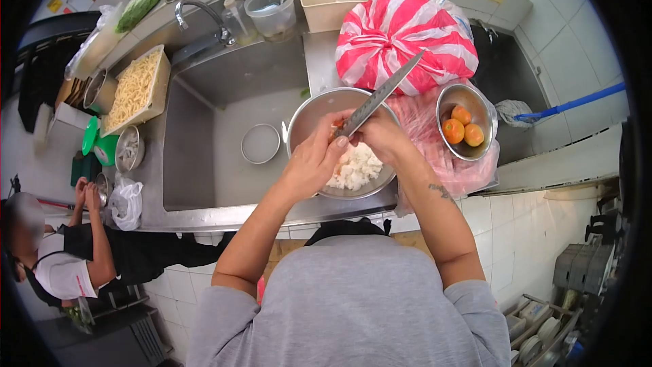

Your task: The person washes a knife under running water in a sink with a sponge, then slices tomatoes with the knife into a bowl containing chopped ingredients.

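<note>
My left hand (314, 158) is closed where the low end of a large knife (380, 94) meets its fingers and thumb; the handle is hidden. The grey blade slants up and right, passing over my right hand (382, 137). My right fingers are bent under the blade, and what they hold is covered. A small orange-red piece (337, 124) shows by my left fingertips. Both hands are above a steel bowl (302, 121) with chopped white pieces (356, 168) in it. To the right, a smaller steel bowl (445, 98) holds three orange-red tomatoes (461, 114).
A steel sink (197, 143) contains a round ring-like item (261, 143). A striped plastic bag (407, 41) and bagged pink packs (435, 156) lie right. Noodles (139, 88) fill a tray at left. A co-worker (75, 251) stands at left. A blue handle (577, 102) juts in.
</note>
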